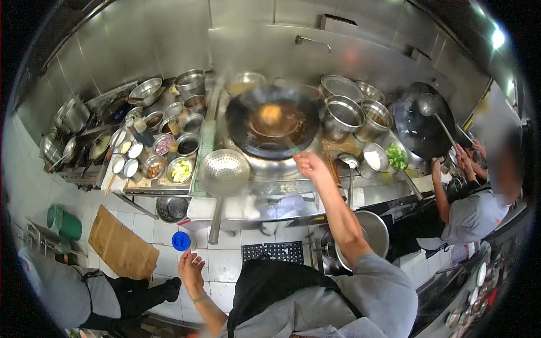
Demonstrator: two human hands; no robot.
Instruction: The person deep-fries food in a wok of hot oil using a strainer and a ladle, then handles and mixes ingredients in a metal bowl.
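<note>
My right hand (309, 166) is closed around a slim handle with a green part (295, 150), held over the near rim of a large black wok (239, 127). Steam and blur hide the tool's far end. Brown liquid (290, 125) lies in the wok, with a blurred orange patch (270, 114) above it. Low on the left, my left hand (191, 273) has its fingers apart and slightly bent, with nothing in them. Just beyond its fingertips is a round blue lid (181, 241); whether they touch, I cannot tell.
A perforated skimmer (224, 172) lies left of the wok, its handle over the counter edge. Bowls of chopped ingredients (180, 170) and steel pots (342, 115) flank the wok. One person (473, 217) works at another wok (422, 121); another person (67, 287) stands left.
</note>
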